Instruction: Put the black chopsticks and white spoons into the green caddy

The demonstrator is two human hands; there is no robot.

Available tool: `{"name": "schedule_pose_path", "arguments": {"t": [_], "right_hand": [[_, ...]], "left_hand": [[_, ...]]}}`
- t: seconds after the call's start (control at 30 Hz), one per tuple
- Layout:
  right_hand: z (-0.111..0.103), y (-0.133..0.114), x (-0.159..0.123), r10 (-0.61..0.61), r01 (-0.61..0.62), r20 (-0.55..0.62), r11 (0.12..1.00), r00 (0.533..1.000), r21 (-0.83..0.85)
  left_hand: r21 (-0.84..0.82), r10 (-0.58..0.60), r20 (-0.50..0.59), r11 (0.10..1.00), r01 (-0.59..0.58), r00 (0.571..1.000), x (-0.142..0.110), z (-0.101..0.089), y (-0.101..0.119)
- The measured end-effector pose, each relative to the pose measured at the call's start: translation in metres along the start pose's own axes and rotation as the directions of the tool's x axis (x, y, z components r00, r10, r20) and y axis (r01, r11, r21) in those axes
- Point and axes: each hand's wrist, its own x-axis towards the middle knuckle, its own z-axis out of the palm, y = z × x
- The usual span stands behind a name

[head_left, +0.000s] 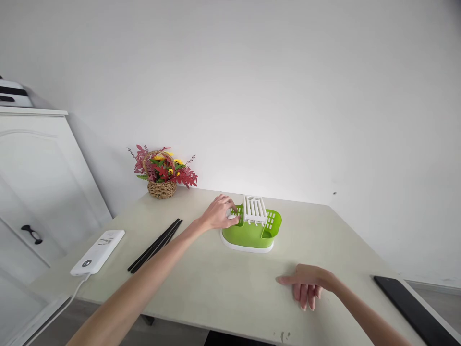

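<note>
A green plastic kitchen caddy (248, 235) with slotted end pockets stands upright on the table. It has a white base and a white slatted rack (255, 209) across its middle. My left hand (220, 213) is at the caddy's left pocket, thumb and fingers curled around a small whitish thing (228, 213) at the rim; its kind is mostly hidden. Nearer to me and right of the caddy, my right hand (304, 283) hovers over the tabletop, holding nothing. One finger stretches left and the others hang down, apart.
Black chopsticks (155, 246) lie left of my left forearm. A white power bank (98, 252) with a cable is farther left. At the back, a wicker basket of flowers (162, 189) stands near the wall. A black phone-like slab (414, 307) lies along the right edge of the table (223, 288).
</note>
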Motion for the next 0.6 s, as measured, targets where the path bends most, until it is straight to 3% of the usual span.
{"name": "schedule_pose_path", "arguments": {"t": [0.23,0.47,0.6], "right_hand": [[0.000,-0.002,-0.003,0.000,0.000,-0.011,1.000,1.000,0.002],[0.000,-0.001,-0.002,0.002,-0.002,-0.004,1.000,1.000,0.000],[0.000,-0.002,-0.004,-0.002,0.002,-0.003,1.000,1.000,-0.006]], "left_hand": [[-0.034,0.026,0.028,0.999,-0.025,0.999,0.002,0.006,0.000],[0.048,0.024,0.027,0.999,-0.025,0.999,0.004,0.009,-0.001],[0.057,-0.041,-0.015,0.998,0.042,0.999,0.009,0.012,-0.003]]}}
